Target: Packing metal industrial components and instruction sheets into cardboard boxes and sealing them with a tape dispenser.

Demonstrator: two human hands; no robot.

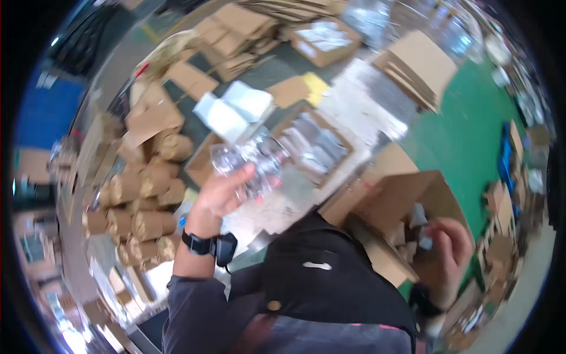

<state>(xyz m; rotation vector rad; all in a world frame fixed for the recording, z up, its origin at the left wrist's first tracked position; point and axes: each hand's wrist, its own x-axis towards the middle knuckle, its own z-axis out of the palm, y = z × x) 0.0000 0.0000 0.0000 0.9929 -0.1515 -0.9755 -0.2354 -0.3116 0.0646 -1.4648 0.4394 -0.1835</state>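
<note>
My left hand [225,190] is closed around a bunch of clear, shiny plastic pieces [257,154], raised over the worktable; blur hides their exact kind. Just past it, an open carton [349,147] holds several grey-white wrapped items [312,144]. My right hand [449,251] is at the open mouth of a large cardboard box [407,197], its fingers curled. A small whitish piece [425,242] shows by the fingertips; whether they grip it is hard to make out. More small pale pieces [417,215] lie inside that box.
White foam sheets [227,115] lie on the table beyond my left hand. Brown paper-wrapped rolls [150,183] are stacked at left. Flattened cardboard [418,65] and a carton of white packets [327,47] stand farther off. Green floor [466,141] extends at right.
</note>
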